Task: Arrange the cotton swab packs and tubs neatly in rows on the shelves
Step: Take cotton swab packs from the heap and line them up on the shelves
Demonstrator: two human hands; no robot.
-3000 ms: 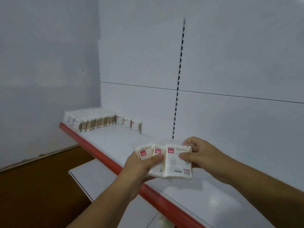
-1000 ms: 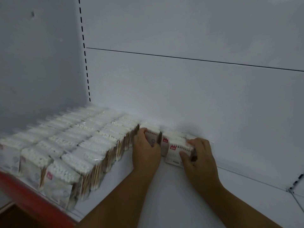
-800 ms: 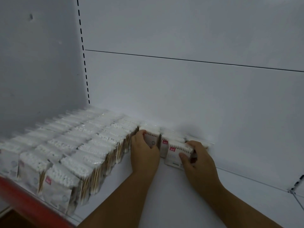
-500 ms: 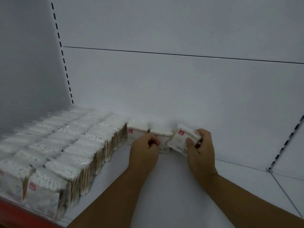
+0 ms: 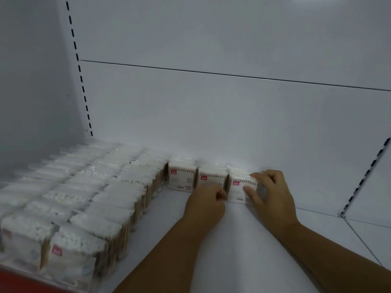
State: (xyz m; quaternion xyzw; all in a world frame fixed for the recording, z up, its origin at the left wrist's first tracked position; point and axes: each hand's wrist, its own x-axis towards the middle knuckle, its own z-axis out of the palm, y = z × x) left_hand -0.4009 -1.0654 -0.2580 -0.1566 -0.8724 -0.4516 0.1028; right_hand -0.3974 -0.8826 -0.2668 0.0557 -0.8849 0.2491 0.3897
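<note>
Tilted in the fingers half a second ago, the third pack (image 5: 240, 187) is now standing upright at the right end of the short back row, its left edge meeting the second pack (image 5: 211, 177).

Right grip (image 5: 269, 195): the thumb is lying on the pack's printed face and the forefinger is curling over its top edge, so it is pinching the third pack.

Left grip (image 5: 206, 203): the fingers are curling narrow at the foot of the seam between the second and third packs. Whether they are nipping a wrapper edge or only pressing cannot be told.

The first pack (image 5: 182, 176) is standing free, just beside the big block of packs (image 5: 84, 197). That block is filling the left part of the shelf (image 5: 232, 250), from the back panel (image 5: 211, 113) to the red front lip (image 5: 17, 282). No tubs are showing.

Step in hand, as judged: squaring the third pack into line against the back panel.

Risks:
- The packs are looking soft and narrow-footed, so letting go while the third is leaning would probably be tipping it forward.
- A sideways shove from the right grip could be pushing the second and first packs out of line.
- The left fingers, if caught in the seam, may be dragging a pack out with them on leaving.
</note>
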